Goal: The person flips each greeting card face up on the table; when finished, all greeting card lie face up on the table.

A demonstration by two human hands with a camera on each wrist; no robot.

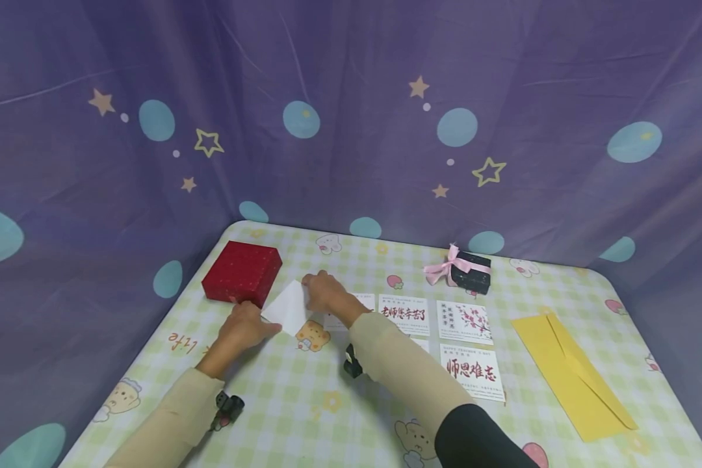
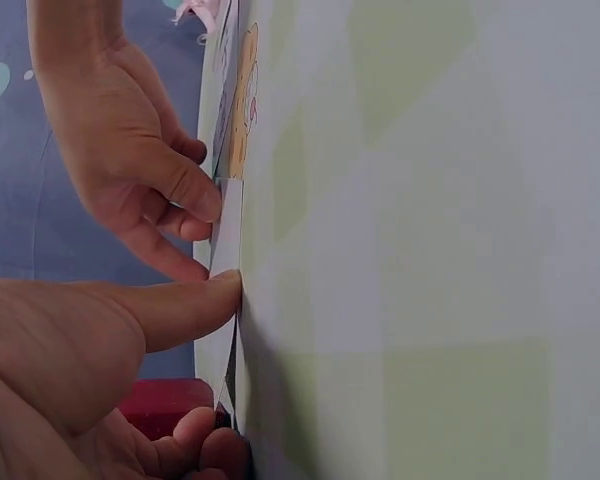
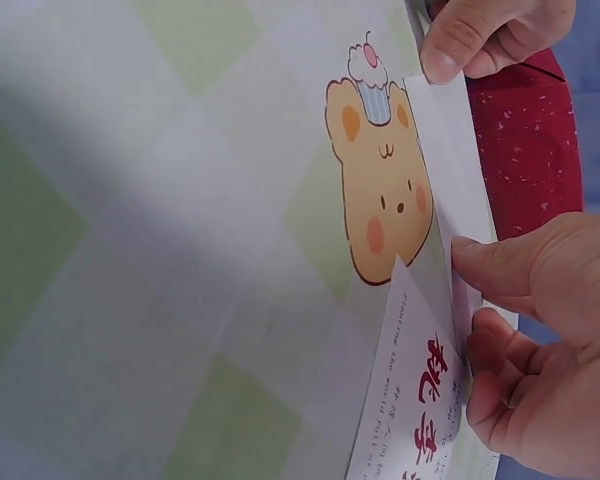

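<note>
A blank white card (image 1: 286, 305) lies tilted between both hands on the table, left of the printed cards. My left hand (image 1: 247, 325) pinches its left corner, with the thumb (image 2: 195, 305) along the near edge. On the opposite side my right hand (image 1: 325, 292) holds the card between thumb and curled fingers (image 3: 495, 355). In the left wrist view a dark gap shows under part of the card. A red box (image 1: 242, 270) stands just behind the left hand. One printed card (image 3: 415, 390) lies beside the right hand, partly hidden by the right forearm in the head view.
Several white cards with red lettering, such as this card (image 1: 470, 372), lie in rows at the middle right. Farther right is a yellow envelope (image 1: 573, 374). A black box with a pink ribbon (image 1: 470, 272) stands at the back. The checked tablecloth (image 1: 281, 403) covers the table.
</note>
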